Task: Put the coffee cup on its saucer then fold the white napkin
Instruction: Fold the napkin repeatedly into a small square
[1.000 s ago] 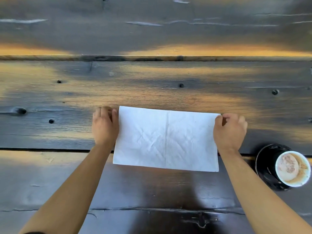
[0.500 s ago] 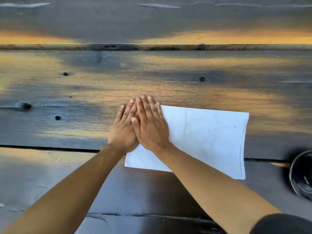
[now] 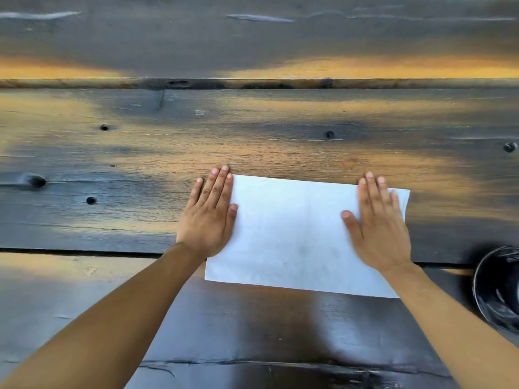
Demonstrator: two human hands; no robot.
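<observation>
We see both of the person's hands laid flat, palms down, at opposite ends of the white napkin (image 3: 295,237), which lies on the dark wooden table (image 3: 140,153) as a smooth rectangle, slightly rotated so that its right end sits lower than its left. The left hand (image 3: 209,217) rests along the napkin's left edge, fingers straight and held close together, pointing away from the person; the thumb and the inner side of the palm overlap the paper while the outer fingers lie on bare wood just beside it. The right hand (image 3: 377,228) presses on the napkin near its right edge, fingers extended and a little spread, the thumb angled inward across the paper. Neither hand grasps anything; both are fully opened out and simply bear down on the sheet. Both forearms are bare and run from the lower corners of the view, converging toward the napkin. The napkin straddles a dark seam between two table planks. At the right border we can make out part of a round, glossy black saucer (image 3: 497,290), apart from the napkin and cut off by the frame; the cup lies outside the view.
</observation>
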